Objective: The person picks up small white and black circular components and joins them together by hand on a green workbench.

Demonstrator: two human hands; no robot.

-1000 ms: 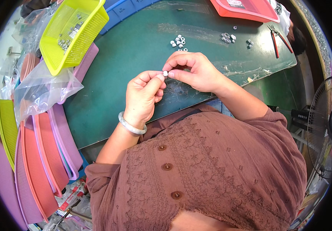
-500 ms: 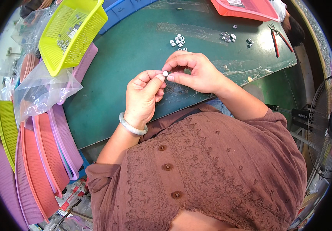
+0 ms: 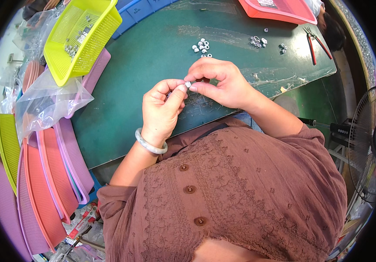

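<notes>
Over the near part of a green tabletop (image 3: pixel 144 56), my two hands meet at the fingertips. A small silvery-white bead-like piece (image 3: pixel 188 84) sits between them. My left hand (image 3: pixel 162 102) pinches it between thumb and forefinger, with the other fingers curled. On the piece's other side, the thumb and forefinger of my right hand (image 3: pixel 218 83) grip it too. Just beyond my hands lies a group of small silvery ring-like beads (image 3: pixel 202 46). Further right are a cluster of mixed small metal pieces (image 3: pixel 258 42) and a few more beads (image 3: pixel 283 48).
Red-handled pliers (image 3: pixel 313 48) lie open near the table's right edge. A lime-green basket (image 3: pixel 63 65) with small parts stands at the left, beside a clear plastic bag (image 3: pixel 44 102) and stacked pink and purple baskets (image 3: pixel 57 170). A red tray (image 3: pixel 279 15) is at the far right; a fan (image 3: pixel 362 144) stands nearer.
The small piece has turned slightly between my fingertips. My left fingers have shifted a little; both hands stay in nearly the same place.
</notes>
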